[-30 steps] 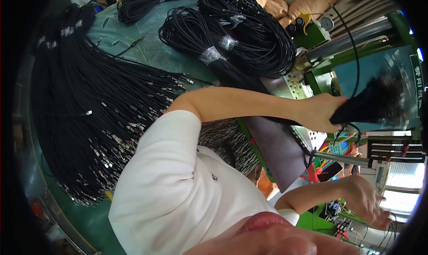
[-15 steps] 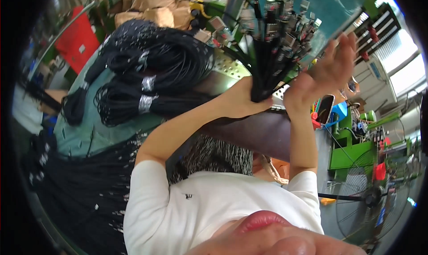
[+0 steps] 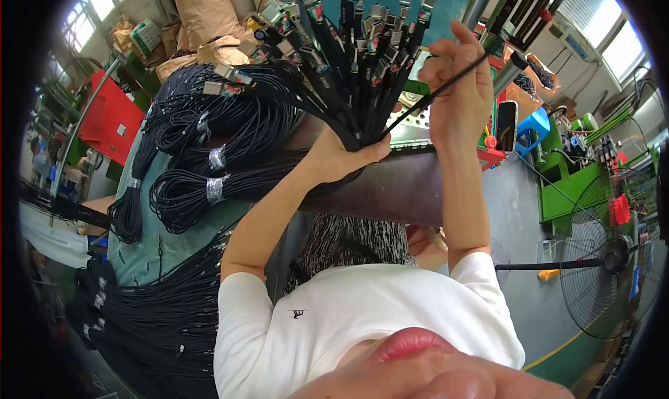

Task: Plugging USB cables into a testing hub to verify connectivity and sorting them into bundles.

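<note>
My left hand is wrapped around a bundle of black cables just below their ends. The ends fan out upward, each tipped with a bare metal connector and a bit of green circuit board. One black cable slants out of the bundle to the right, and my right hand has its bent fingers closed on it. The tip of that cable is hard to make out at the fingers. Tied coils of black cable with silvery bands lie left of my left hand on the table.
More loose black cables hang at the lower left. Brown paper sacks and a red panel stand farther back. On the right are a phone, a blue stool-like thing, green machinery and a floor fan.
My left hand and the bundle have moved left in the picture as the view shifted. My right hand, earlier raised with fingers spread, now has a single cable drawn aside.
</note>
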Tool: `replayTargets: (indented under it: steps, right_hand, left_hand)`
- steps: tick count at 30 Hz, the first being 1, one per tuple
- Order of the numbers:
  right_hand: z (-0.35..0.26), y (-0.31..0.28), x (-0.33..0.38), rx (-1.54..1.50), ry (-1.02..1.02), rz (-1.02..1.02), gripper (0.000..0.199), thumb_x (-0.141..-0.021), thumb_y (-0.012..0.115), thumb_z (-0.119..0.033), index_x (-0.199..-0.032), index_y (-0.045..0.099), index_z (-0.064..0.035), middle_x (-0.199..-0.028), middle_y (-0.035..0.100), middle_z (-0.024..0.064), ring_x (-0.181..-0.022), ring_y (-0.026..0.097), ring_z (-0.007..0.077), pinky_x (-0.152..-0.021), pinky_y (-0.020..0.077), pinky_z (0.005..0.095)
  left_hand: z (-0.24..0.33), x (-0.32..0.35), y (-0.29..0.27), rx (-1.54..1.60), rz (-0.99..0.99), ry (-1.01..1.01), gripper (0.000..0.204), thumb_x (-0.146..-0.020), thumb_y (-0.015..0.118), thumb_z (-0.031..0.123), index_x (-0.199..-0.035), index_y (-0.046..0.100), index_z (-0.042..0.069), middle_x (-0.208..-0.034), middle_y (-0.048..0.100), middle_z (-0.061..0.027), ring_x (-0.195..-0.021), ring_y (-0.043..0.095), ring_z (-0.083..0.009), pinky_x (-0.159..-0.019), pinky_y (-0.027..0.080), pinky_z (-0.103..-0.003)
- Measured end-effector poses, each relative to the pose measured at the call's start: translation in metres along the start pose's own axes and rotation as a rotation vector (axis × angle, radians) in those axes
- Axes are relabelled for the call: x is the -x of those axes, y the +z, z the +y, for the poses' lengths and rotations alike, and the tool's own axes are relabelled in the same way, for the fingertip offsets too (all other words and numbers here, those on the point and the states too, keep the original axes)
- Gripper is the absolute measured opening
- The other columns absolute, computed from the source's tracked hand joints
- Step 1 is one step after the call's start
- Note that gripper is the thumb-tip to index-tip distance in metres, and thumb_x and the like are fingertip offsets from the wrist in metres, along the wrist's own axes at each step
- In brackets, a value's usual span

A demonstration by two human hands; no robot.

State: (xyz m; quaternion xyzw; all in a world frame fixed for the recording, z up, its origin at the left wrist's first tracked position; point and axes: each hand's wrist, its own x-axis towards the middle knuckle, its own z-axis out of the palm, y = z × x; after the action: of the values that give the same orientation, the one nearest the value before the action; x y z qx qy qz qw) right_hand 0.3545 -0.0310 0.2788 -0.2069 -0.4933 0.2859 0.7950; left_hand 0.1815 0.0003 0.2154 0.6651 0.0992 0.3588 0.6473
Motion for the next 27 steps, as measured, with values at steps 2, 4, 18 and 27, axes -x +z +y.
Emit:
replayTargets:
  steps: [2, 4, 18, 27]
  right_hand:
    - [-0.001, 0.012, 0.008, 0.079, 0.001, -0.007, 0.034, -0.102, 0.048, -0.025, -0.121, 0.057, 0.0025, -0.096, 0.065, 0.0092, -0.078, 0.062, 0.0128, -0.072, 0.0514, 0.0267]
    - [0.009, 0.014, 0.016, 0.263, -0.092, -0.037, 0.033, -0.103, 0.047, -0.026, -0.113, 0.063, 0.0012, -0.096, 0.064, 0.0061, -0.081, 0.059, 0.0107, -0.076, 0.0515, 0.0275]
    - [0.043, 0.003, 0.051, 0.496, 0.201, 0.100, 0.023, -0.083, 0.071, -0.001, -0.102, 0.060, 0.0015, -0.094, 0.064, 0.0030, -0.084, 0.060, 0.0099, -0.077, 0.0493, 0.0241]
    - [0.007, -0.004, 0.035, 0.435, -0.136, -0.064, 0.058, -0.090, 0.061, -0.026, -0.139, 0.037, -0.0037, -0.138, 0.044, 0.0097, -0.117, 0.050, 0.0185, -0.100, 0.0409, 0.0328]
  left_hand:
    - [-0.002, -0.002, 0.004, 0.018, 0.036, -0.005, 0.053, -0.084, 0.071, 0.006, -0.133, 0.050, 0.002, -0.089, 0.060, -0.0012, -0.078, 0.057, -0.0088, -0.070, 0.048, -0.024]
    - [-0.011, -0.006, 0.001, -0.019, 0.045, 0.006, 0.053, -0.084, 0.071, 0.005, -0.132, 0.050, 0.002, -0.092, 0.061, -0.0019, -0.079, 0.057, -0.0092, -0.071, 0.048, -0.025]
    - [-0.047, -0.010, 0.016, -0.925, 0.271, 0.056, 0.080, -0.067, 0.078, 0.025, -0.133, 0.041, 0.000, -0.124, 0.055, -0.0230, -0.114, 0.052, -0.0390, -0.094, 0.042, -0.045]
    - [-0.052, 0.002, -0.010, -0.515, 0.309, 0.204, 0.037, -0.078, 0.072, 0.015, -0.108, 0.057, 0.000, -0.077, 0.064, -0.0156, -0.063, 0.061, -0.0311, -0.062, 0.049, -0.035]
